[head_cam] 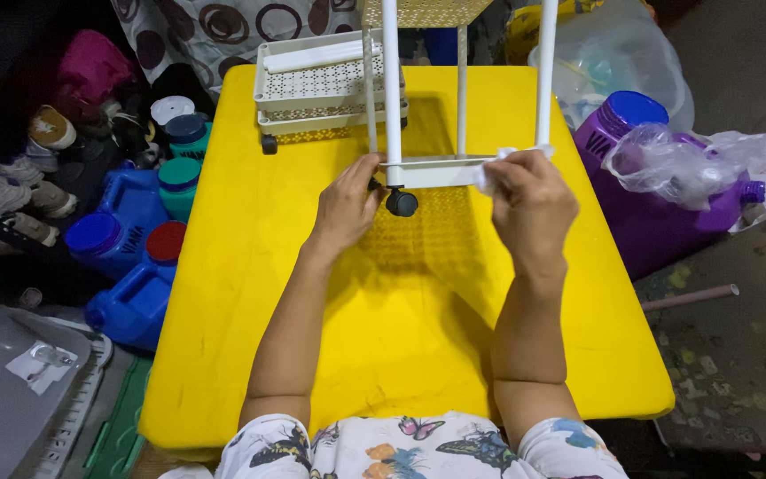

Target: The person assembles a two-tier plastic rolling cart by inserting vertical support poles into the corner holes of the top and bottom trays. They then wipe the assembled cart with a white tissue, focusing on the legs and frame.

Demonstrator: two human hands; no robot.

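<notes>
The person sits at the six o'clock edge of a bright yellow square plastic table [250, 293]; both bare forearms reach toward twelve o'clock; near the table's centre stands a white metal rack frame with upright tubes and a flat crossbar [436, 170], a small black caster wheel [402, 203] fixed below its left tube. The left hand [347, 208] is curled about the crossbar's left end, at nine o'clock of the caster, fingers closed on the bar; the right hand [532, 206] pinches a crumpled white cloth [498, 164] against the crossbar's right end, fingers folded tight around it. At eleven o'clock on the table lies a stack of white perforated plastic trays [316, 84], well apart from the hands. On the floor at nine o'clock stand blue plastic jugs with blue and red caps [130, 257]; pairs of shoes [24, 182] lie beyond them at ten o'clock. At two o'clock, beside the table, sits a large purple plastic jug [658, 222] with a clear crumpled plastic bag [676, 164] draped over it.
</notes>
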